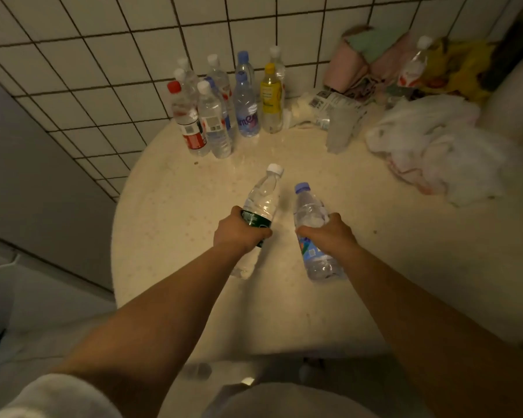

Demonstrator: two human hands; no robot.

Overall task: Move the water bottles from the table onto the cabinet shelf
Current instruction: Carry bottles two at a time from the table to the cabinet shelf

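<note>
Round table [175, 224] against tiled wall [103, 55]. Bottle cluster [224, 107] stands at table's far edge. Left hand [239, 233] fingers curled round green-label bottle [261, 200]; right hand [329, 230] grips blue-cap bottle [310, 212], both above the tabletop.

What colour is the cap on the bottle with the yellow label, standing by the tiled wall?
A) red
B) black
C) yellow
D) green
C: the yellow-labelled bottle, at the right of the group standing against the tiled wall, has a yellow cap; the only red cap there is on the red-labelled bottle at the left.
</note>
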